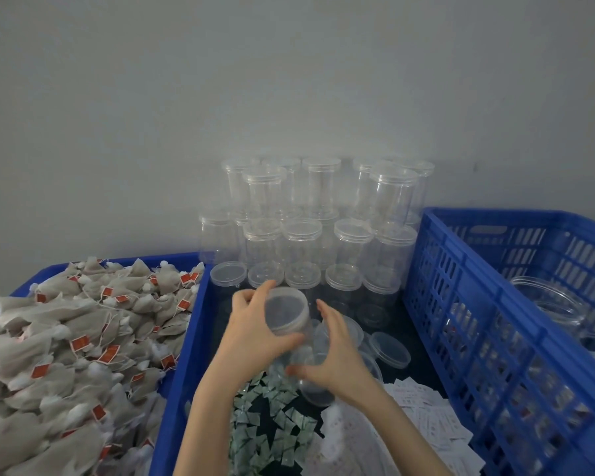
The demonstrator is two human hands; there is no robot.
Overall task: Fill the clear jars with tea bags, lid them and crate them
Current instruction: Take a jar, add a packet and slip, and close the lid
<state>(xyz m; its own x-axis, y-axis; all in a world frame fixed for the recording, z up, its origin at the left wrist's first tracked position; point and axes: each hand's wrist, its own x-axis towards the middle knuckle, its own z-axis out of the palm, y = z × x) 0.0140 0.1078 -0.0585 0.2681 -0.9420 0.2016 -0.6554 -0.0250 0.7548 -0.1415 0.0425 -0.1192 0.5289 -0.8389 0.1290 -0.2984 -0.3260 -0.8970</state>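
Note:
My left hand [255, 324] grips a clear jar [287, 312] near its open mouth, tilted toward me over the middle blue bin [182, 355]. My right hand [337, 352] curls round the jar's lower body from the right. The jar looks empty. Tea bags [66, 338] with red tags are heaped in the left blue tray. Loose clear lids [390, 348] lie in the middle bin just right of my hands. A blue slatted crate [478, 304] at the right holds several clear jars [550, 300].
Several lidded empty jars [320, 214] are stacked in tiers against the grey wall behind the bin. Small green-white sachets [272, 424] and white paper packets [426, 413] lie at the bin's near end, under my forearms.

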